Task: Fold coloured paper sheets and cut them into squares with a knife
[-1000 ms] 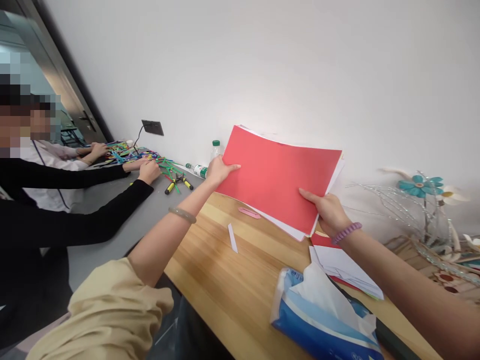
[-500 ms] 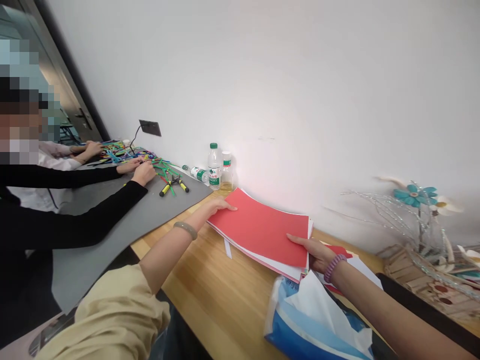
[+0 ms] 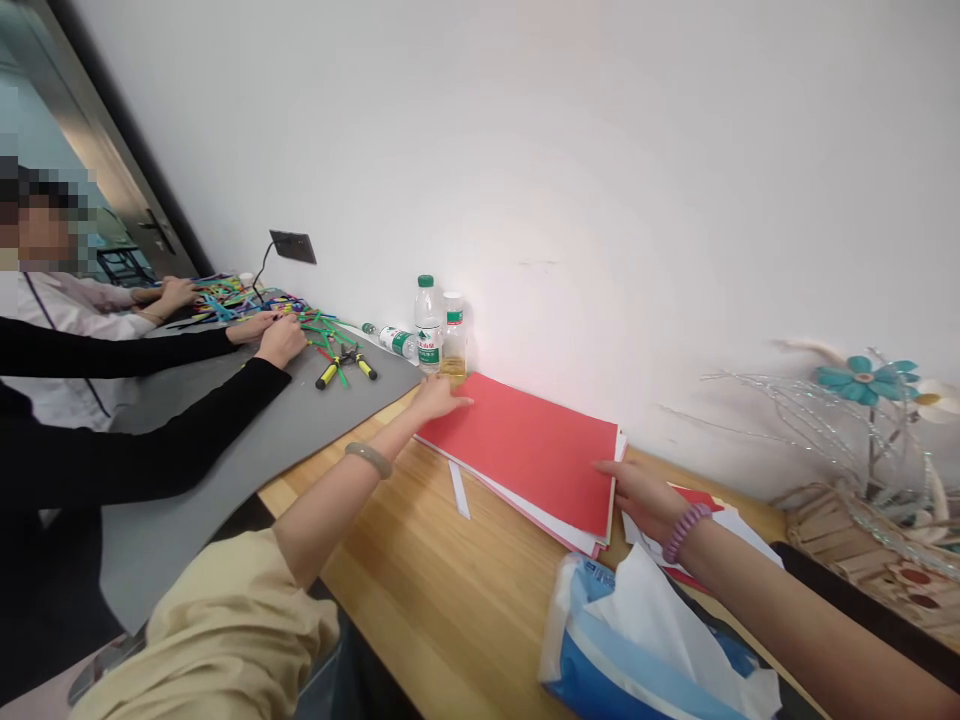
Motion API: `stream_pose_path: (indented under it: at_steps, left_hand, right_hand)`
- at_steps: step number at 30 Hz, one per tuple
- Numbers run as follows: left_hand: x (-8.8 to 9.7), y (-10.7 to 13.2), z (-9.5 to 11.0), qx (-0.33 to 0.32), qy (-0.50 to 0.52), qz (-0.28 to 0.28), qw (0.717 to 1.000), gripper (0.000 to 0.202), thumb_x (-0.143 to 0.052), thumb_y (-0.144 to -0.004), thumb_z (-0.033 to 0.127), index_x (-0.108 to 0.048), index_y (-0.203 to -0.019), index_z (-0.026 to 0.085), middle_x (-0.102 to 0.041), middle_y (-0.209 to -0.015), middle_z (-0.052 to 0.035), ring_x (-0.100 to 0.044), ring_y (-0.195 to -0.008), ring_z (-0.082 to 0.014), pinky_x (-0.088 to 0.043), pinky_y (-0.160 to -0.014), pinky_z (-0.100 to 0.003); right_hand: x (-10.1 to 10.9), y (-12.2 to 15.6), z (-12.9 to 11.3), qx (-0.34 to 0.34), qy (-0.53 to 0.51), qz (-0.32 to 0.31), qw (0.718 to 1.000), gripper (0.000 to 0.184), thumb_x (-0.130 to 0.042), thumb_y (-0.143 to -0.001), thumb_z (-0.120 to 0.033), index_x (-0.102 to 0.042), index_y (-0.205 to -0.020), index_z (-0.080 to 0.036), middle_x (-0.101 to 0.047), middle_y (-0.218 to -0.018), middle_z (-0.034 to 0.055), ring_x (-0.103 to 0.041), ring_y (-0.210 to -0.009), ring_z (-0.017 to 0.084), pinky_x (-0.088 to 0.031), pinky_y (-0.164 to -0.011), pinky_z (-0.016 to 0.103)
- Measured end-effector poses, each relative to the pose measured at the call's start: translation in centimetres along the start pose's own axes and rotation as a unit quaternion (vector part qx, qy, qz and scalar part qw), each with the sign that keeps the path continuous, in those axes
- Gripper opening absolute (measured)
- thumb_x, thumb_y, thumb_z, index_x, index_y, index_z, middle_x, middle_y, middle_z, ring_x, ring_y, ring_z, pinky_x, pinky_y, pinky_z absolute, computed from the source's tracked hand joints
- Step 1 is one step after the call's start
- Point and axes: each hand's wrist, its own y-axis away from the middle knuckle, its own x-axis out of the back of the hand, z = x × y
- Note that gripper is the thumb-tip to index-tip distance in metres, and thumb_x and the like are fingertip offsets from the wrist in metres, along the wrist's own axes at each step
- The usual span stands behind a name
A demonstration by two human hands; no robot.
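Observation:
A stack of paper sheets point(image 3: 532, 455), red on top with white and pink edges below, lies flat on the wooden table point(image 3: 420, 570). At its left end is my left hand point(image 3: 437, 398), thumb stretched over the red sheet and the other fingers spread along the edge. My right hand point(image 3: 639, 495) is at the right edge, one digit reaching just over the corner side; its remaining fingers are partly hidden. Both hands look loosened around the stack. A narrow white paper strip point(image 3: 459, 490) lies by the front edge.
Bottles point(image 3: 427, 325) stand against the wall behind the stack. A blue tissue pack point(image 3: 637, 640) sits in front, loose papers point(image 3: 739, 530) and a flower basket point(image 3: 862, 550) at right. On the left, co-workers' hands point(image 3: 279, 340) handle colourful strips beside yellow-handled pliers point(image 3: 345, 365) on a grey mat point(image 3: 225, 450).
The stack has come down flat on the table, and its sheets look more even. My right hand has shifted slightly right, and both hands have loosened. The view has turned a little.

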Motion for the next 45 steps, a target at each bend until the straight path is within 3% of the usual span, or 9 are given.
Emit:
stream_pose_path:
  at_steps: [4,9,13,23,30,34,38,42,45]
  left_hand:
    - [0.8,2.8,1.3,-0.085,-0.12,-0.158,0.976,0.081,-0.086,-0.04,0.044,-0.059,-0.114,0.023,-0.047,-0.132,-0.0103,-0.029,-0.129,-0.0345,-0.018,-0.107,-0.045]
    - [0.2,5.3,2.4,-0.204,-0.301,-0.296,0.883,0.099,-0.079,-0.047,0.056,-0.043,-0.133,0.022,-0.035,-0.141,-0.015,-0.021,-0.132,-0.0345,-0.012,-0.107,-0.048]
    - [-0.2,5.5,2.8,-0.274,-0.379,-0.277,0.839,0.099,-0.077,-0.052,0.057,-0.038,-0.136,0.021,-0.034,-0.141,-0.016,-0.022,-0.131,-0.0349,-0.015,-0.106,-0.05]
    - [0.6,5.8,3.1,-0.287,-0.394,-0.263,0.832,0.084,-0.076,-0.058,0.052,-0.045,-0.131,0.022,-0.045,-0.133,-0.0133,-0.03,-0.127,-0.0328,-0.022,-0.105,-0.045]
    - [-1.9,7.7,5.0,-0.356,-0.395,-0.292,0.795,0.077,-0.075,-0.065,0.043,-0.043,-0.131,0.019,-0.046,-0.13,-0.0135,-0.034,-0.124,-0.0298,-0.023,-0.104,-0.042]
    - [-4.1,7.7,5.5,-0.357,-0.383,-0.298,0.798,0.065,-0.075,-0.066,0.039,-0.049,-0.123,0.021,-0.049,-0.127,-0.0107,-0.035,-0.123,-0.0295,-0.024,-0.104,-0.041]
    - [-4.3,7.1,5.6,-0.342,-0.379,-0.303,0.804,0.056,-0.075,-0.067,0.039,-0.053,-0.115,0.02,-0.053,-0.122,-0.0092,-0.041,-0.119,-0.0277,-0.029,-0.101,-0.038]
    - [-3.6,7.6,5.6,-0.312,-0.387,-0.295,0.816,0.044,-0.066,-0.077,0.036,-0.049,-0.114,0.019,-0.056,-0.114,-0.0073,-0.056,-0.099,-0.0213,-0.043,-0.079,-0.029]
    - [-3.5,8.4,5.5,-0.297,-0.405,-0.279,0.818,0.027,-0.052,-0.088,0.034,-0.046,-0.111,0.02,-0.057,-0.108,-0.005,-0.059,-0.081,-0.0165,-0.041,-0.062,-0.025]
  right_hand:
    - [1.0,1.8,-1.0,0.072,0.161,0.003,0.984,0.04,-0.054,-0.085,-0.036,-0.048,-0.122,-0.022,-0.043,-0.133,0.0091,-0.045,-0.115,0.025,-0.038,-0.093,0.05]
    - [-0.9,1.0,-1.4,0.169,0.349,-0.079,0.918,0.055,-0.058,-0.081,-0.036,-0.041,-0.131,-0.022,-0.027,-0.145,0.0095,-0.025,-0.13,0.032,-0.022,-0.101,0.058]
    - [-2.5,-0.1,-1.0,0.198,0.446,-0.124,0.864,0.054,-0.056,-0.082,-0.038,-0.04,-0.131,-0.022,-0.029,-0.144,0.01,-0.029,-0.128,0.032,-0.025,-0.1,0.058]
    - [-1.6,0.5,-2.6,0.26,0.541,-0.119,0.791,0.048,-0.054,-0.084,-0.04,-0.045,-0.127,-0.022,-0.039,-0.136,0.0101,-0.04,-0.12,0.028,-0.033,-0.096,0.053]
    - [-3.9,1.4,-2.8,0.289,0.556,-0.107,0.772,0.041,-0.053,-0.084,-0.041,-0.05,-0.118,-0.019,-0.05,-0.121,0.0088,-0.051,-0.106,0.023,-0.043,-0.085,0.046]
    - [-3.7,1.1,-2.8,0.266,0.572,-0.115,0.767,0.037,-0.054,-0.085,-0.038,-0.051,-0.116,-0.019,-0.053,-0.117,0.0081,-0.054,-0.099,0.021,-0.048,-0.079,0.042]
    - [-3.0,1.3,-3.1,0.236,0.581,-0.111,0.771,0.035,-0.053,-0.086,-0.037,-0.051,-0.116,-0.018,-0.056,-0.112,0.0072,-0.057,-0.092,0.018,-0.049,-0.075,0.039]
    - [-2.5,1.7,-3.3,0.238,0.579,-0.095,0.774,0.034,-0.051,-0.087,-0.037,-0.051,-0.115,-0.018,-0.059,-0.102,0.0051,-0.059,-0.078,0.014,-0.051,-0.067,0.034]
    - [-2.2,2.0,-3.4,0.278,0.572,-0.072,0.769,0.034,-0.051,-0.087,-0.037,-0.051,-0.115,-0.017,-0.059,-0.099,0.0046,-0.059,-0.075,0.013,-0.051,-0.064,0.032]
